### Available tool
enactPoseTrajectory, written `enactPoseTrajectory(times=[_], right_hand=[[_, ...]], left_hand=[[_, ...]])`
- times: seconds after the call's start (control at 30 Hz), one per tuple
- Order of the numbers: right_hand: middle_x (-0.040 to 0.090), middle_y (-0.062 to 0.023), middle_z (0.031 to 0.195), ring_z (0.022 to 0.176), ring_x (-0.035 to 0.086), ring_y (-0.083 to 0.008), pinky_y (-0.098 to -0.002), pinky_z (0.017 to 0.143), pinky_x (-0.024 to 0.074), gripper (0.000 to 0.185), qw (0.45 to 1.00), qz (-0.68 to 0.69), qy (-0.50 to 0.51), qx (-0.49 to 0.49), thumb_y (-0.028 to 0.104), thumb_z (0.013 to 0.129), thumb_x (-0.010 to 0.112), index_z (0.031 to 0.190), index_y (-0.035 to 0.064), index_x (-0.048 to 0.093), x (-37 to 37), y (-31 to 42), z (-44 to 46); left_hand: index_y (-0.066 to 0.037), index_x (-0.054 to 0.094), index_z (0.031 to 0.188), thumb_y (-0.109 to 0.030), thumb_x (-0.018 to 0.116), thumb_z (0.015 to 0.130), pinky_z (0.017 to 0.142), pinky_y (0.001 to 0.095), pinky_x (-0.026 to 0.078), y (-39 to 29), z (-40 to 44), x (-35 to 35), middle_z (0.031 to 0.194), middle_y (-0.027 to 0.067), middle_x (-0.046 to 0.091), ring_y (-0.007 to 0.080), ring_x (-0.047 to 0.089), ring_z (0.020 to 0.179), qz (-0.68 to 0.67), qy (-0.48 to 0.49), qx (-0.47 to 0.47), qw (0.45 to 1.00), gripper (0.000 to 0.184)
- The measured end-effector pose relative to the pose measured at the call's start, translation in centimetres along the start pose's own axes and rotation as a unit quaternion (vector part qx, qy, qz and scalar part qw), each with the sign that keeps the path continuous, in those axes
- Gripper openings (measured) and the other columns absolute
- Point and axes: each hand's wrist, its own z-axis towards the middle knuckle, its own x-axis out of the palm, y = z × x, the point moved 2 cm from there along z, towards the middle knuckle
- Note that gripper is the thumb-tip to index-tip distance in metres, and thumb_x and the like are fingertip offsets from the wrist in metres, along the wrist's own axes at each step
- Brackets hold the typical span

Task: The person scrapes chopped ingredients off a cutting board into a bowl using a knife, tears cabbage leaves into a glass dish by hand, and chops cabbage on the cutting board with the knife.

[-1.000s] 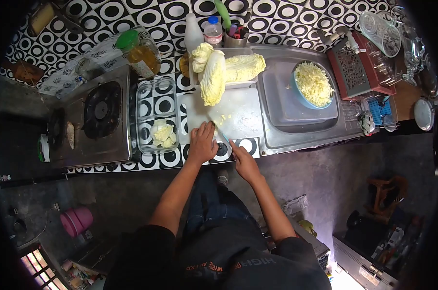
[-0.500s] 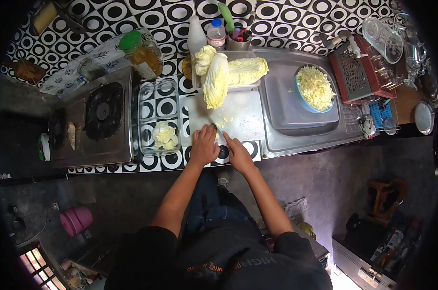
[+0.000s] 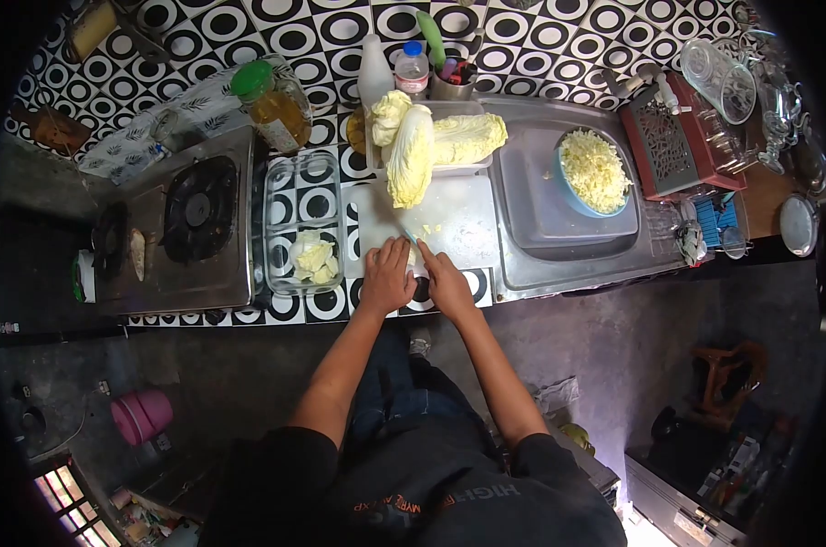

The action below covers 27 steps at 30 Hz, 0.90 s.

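My right hand (image 3: 446,281) is closed on the handle of a knife (image 3: 412,238) over the front of the white cutting board (image 3: 463,214). My left hand (image 3: 388,276) presses down at the board's front edge, fingers together, beside a pale piece (image 3: 415,259) mostly hidden between the hands. Small pale bits (image 3: 431,229) lie behind the knife. Whole napa cabbages (image 3: 411,157) rest in a clear tray at the back of the board. Left of the board, a glass dish (image 3: 270,219) holds cut cabbage pieces (image 3: 315,257).
A blue bowl of chopped cabbage (image 3: 595,173) sits on an upturned grey tub (image 3: 531,205) over the sink. The stove (image 3: 148,278) is at the left. Behind stand a green-lidded jar (image 3: 276,114), a white bottle (image 3: 374,73) and a blue-capped bottle (image 3: 412,71).
My right hand has moved left and up with the knife, closer to my left hand. The view has shifted slightly.
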Motion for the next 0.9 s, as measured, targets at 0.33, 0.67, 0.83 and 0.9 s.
enactPoseTrajectory(times=[0.33, 0.67, 0.83, 0.9], right_hand=[[0.055, -0.0169, 0.095, 0.081, 0.062, -0.0387, -0.0482, 0.072, 0.0499, 0.065, 0.999, -0.001, -0.032, -0.014, 0.003, 0.094, 0.055, 0.154, 0.0246, 0.043, -1.2, -0.6, -2.4], [0.055, -0.0171, 0.095, 0.081, 0.062, -0.0386, -0.0479, 0.071, 0.0511, 0.065, 0.999, -0.018, -0.028, -0.003, 0.005, 0.095, 0.056, 0.155, 0.0261, 0.042, -2.1, -0.3, -6.3], [0.054, -0.0164, 0.095, 0.080, 0.062, -0.0381, -0.0475, 0.070, 0.0512, 0.067, 0.999, -0.017, -0.034, -0.015, 0.004, 0.094, 0.057, 0.154, 0.0266, 0.042, -1.7, -0.5, -7.1], [0.054, -0.0162, 0.094, 0.079, 0.062, -0.0383, -0.0477, 0.069, 0.0512, 0.067, 0.999, -0.012, -0.034, -0.021, 0.004, 0.093, 0.057, 0.154, 0.0266, 0.042, -1.5, -0.7, -7.2]], left_hand=[[0.005, 0.049, 0.139, -0.024, 0.061, 0.082, 0.110, 0.0517, 0.031, 0.0, -0.2, 0.1, 0.144, 0.0216, 0.048, 0.0342, 0.042, 0.138, 0.006, -0.023, -0.002, 1.000, 0.065], [0.006, 0.050, 0.134, -0.020, 0.063, 0.080, 0.108, 0.0527, 0.031, 0.0, -0.3, 0.0, 0.140, 0.0239, 0.049, 0.0373, 0.044, 0.134, -0.017, -0.034, 0.010, 0.999, 0.061], [0.006, 0.053, 0.130, -0.020, 0.064, 0.080, 0.107, 0.0522, 0.032, 0.1, -0.3, 0.1, 0.137, 0.0235, 0.051, 0.0367, 0.045, 0.134, -0.012, -0.040, 0.015, 0.999, 0.058], [0.006, 0.054, 0.128, -0.020, 0.064, 0.080, 0.106, 0.0519, 0.033, 0.1, -0.3, 0.2, 0.136, 0.0236, 0.052, 0.0365, 0.045, 0.133, 0.003, -0.039, 0.023, 0.999, 0.056]])
